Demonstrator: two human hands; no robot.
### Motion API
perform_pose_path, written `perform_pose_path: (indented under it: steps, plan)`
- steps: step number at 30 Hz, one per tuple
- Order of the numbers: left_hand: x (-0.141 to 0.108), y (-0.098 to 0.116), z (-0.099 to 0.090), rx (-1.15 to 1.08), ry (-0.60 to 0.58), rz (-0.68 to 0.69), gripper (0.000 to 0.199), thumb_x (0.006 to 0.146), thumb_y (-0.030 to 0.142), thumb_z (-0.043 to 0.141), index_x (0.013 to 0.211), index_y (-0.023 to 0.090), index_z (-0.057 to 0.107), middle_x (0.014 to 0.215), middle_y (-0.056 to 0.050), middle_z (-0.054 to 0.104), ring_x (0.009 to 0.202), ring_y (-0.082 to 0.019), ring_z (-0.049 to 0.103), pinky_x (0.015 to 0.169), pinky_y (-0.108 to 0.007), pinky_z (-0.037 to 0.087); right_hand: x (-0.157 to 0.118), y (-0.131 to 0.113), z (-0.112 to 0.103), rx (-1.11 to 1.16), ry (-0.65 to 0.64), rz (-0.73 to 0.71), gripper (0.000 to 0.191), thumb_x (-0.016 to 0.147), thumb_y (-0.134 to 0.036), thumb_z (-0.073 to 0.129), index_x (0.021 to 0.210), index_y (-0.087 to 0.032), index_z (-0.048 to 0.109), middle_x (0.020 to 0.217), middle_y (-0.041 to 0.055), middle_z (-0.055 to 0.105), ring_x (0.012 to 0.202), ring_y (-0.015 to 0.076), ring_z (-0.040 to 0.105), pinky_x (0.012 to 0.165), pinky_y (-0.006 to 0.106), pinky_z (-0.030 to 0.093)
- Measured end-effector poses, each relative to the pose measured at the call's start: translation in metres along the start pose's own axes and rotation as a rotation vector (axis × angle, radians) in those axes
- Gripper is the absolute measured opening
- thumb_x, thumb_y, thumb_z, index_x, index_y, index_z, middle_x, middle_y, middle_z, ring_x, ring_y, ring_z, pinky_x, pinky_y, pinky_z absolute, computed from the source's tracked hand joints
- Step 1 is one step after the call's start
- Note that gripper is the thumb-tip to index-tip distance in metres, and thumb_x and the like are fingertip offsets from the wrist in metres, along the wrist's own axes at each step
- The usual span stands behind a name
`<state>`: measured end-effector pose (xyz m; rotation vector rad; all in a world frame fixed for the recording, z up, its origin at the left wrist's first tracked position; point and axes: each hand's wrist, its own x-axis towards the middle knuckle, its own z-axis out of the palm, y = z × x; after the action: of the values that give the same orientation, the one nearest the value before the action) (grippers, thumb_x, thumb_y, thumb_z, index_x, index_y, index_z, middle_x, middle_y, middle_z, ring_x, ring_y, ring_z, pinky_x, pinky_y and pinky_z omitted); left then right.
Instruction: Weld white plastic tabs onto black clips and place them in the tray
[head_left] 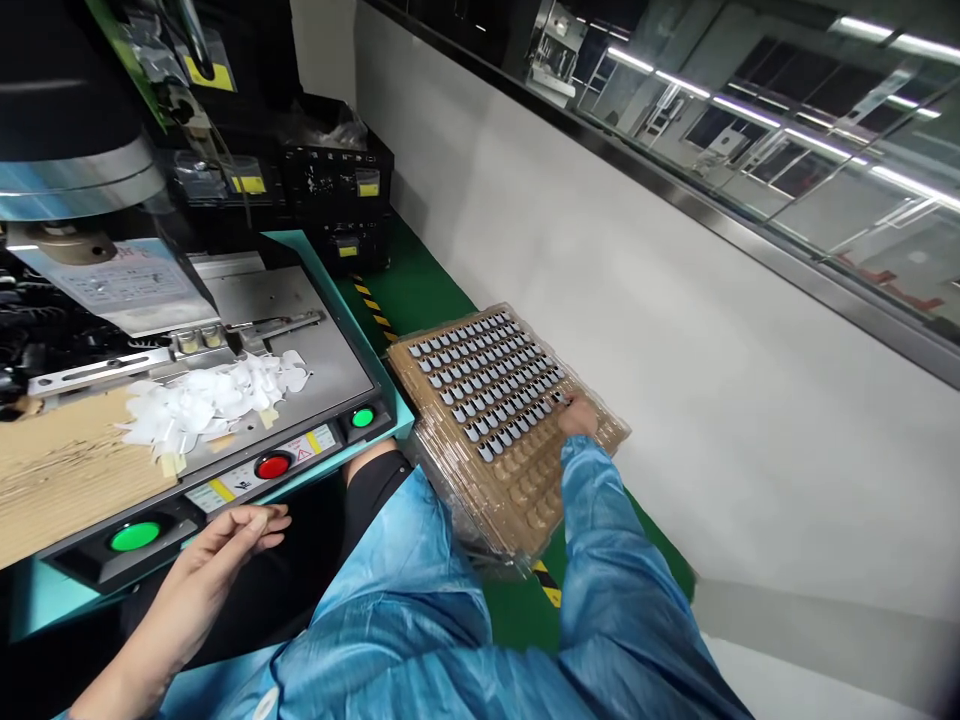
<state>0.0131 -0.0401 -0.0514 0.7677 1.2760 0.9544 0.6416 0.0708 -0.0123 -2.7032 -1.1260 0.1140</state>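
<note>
Reaching over the brown tray (491, 497) in the head view, we hold our right hand (579, 416) beside the grey parts (486, 453); we cannot tell its grip. A light, level pinch probably spares neighbouring parts. Our left hand (217, 560) pinches narrowly, contents unclear, near the red button (273, 466). Tray pockets hold the parts in rows; a black crate (337, 190) holds clear plastic (343, 132).

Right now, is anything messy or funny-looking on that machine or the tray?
A bit messy, yes: the thin white pieces lie in a jumbled heap across the metal plate and the cardboard. The grey pieces in the tray sit in neat rows. Nothing looks clearly broken.
</note>
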Motion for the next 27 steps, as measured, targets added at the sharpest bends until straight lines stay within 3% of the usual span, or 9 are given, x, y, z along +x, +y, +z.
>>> perform_pose_path:
  steps: [6, 15, 21, 24, 27]
  plan:
    - [-0.004, -0.010, -0.002, 0.017, 0.031, -0.076, 0.052, 0.077, 0.062, 0.089, 0.106, 0.020, 0.080, 0.125, -0.011, 0.077, 0.119, -0.031, 0.074, 0.096, -0.032, 0.066, 0.012, -0.003, 0.010, -0.009, -0.040, -0.025, 0.031, 0.100, -0.021, 0.064, 0.130, -0.017, 0.063, 0.118, 0.0126, 0.070, 0.092, 0.0194, 0.056, 0.082, 0.033, 0.038]
    - [-0.004, -0.010, 0.001, 0.040, 0.054, -0.143, 0.060, 0.066, 0.067, 0.094, 0.101, 0.020, 0.082, 0.122, -0.013, 0.079, 0.120, -0.036, 0.074, 0.095, -0.040, 0.068, 0.009, 0.000, 0.015, -0.004, -0.040, -0.085, 0.030, 0.099, -0.021, 0.059, 0.128, -0.018, 0.062, 0.118, 0.0134, 0.069, 0.089, 0.0197, 0.058, 0.081, 0.036, 0.040]
    - [-0.002, -0.014, -0.002, 0.040, 0.069, -0.164, 0.062, 0.063, 0.068, 0.095, 0.102, 0.021, 0.082, 0.124, -0.012, 0.080, 0.119, -0.035, 0.075, 0.093, -0.036, 0.068, 0.020, 0.007, 0.020, -0.003, 0.023, -0.055, 0.039, 0.095, -0.020, 0.059, 0.133, -0.013, 0.060, 0.140, 0.0209, 0.054, 0.108, 0.0245, 0.060, 0.090, 0.036, 0.046]
    - [-0.002, -0.016, -0.003, 0.052, 0.058, -0.168, 0.063, 0.065, 0.068, 0.094, 0.105, 0.021, 0.082, 0.124, -0.012, 0.079, 0.121, -0.035, 0.074, 0.095, -0.036, 0.067, 0.029, 0.013, 0.023, -0.020, 0.069, -0.042, 0.047, 0.091, -0.014, 0.056, 0.138, -0.012, 0.055, 0.140, 0.0224, 0.054, 0.108, 0.0273, 0.061, 0.093, 0.037, 0.048]
    - [-0.005, -0.014, 0.002, 0.081, 0.060, -0.151, 0.062, 0.066, 0.069, 0.093, 0.102, 0.020, 0.081, 0.123, -0.012, 0.079, 0.119, -0.035, 0.074, 0.094, -0.039, 0.067, 0.037, 0.018, 0.025, -0.073, 0.115, -0.118, 0.051, 0.090, -0.012, 0.055, 0.141, -0.013, 0.053, 0.136, 0.0197, 0.059, 0.114, 0.0291, 0.059, 0.100, 0.039, 0.046]
